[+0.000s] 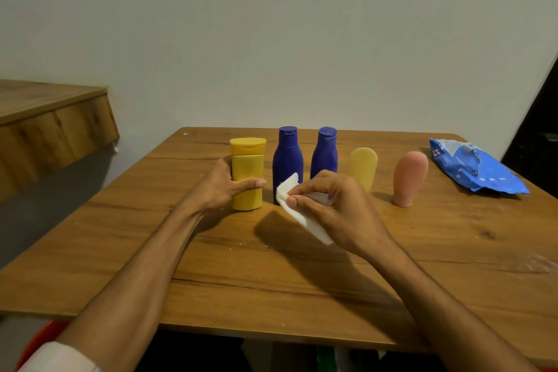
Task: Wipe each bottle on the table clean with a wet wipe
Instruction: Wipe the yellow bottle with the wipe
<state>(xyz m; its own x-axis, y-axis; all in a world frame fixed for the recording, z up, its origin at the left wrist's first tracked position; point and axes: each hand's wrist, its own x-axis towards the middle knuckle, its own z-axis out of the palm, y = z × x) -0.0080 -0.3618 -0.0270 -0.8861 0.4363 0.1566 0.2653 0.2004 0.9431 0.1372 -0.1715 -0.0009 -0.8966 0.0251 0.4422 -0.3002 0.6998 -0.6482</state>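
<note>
Blue wipes packet (pixel 474 167), far right of table: white print on it, too small and blurred to read. Bottles in the row show no label or lettering facing this way. Nothing else written in sight.

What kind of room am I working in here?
Probably a home room, not a workshop: a plain wooden table against a bare wall, a wooden ledge to the left, household toiletry bottles and a blue wet-wipe pack.
</note>
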